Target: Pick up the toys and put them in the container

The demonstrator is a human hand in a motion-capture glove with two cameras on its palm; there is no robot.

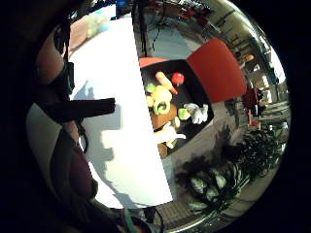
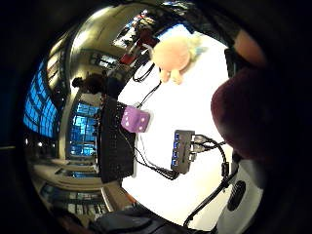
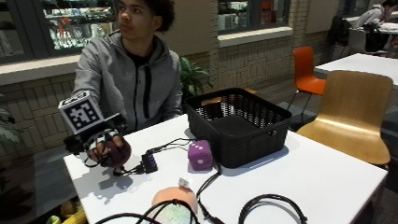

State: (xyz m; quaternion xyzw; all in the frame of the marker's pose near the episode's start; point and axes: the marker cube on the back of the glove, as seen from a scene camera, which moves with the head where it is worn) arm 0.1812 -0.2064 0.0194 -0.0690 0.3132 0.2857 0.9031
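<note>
My right hand (image 3: 107,150), left of the frame, curls round a dark maroon toy (image 3: 118,151) above the worktop (image 3: 323,172). I judge it soft, light; hold its middle. Black container (image 3: 239,125) centre.

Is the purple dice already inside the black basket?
No. In the outside view the purple dice stands on the white table, just outside the front wall of the black basket.
</note>
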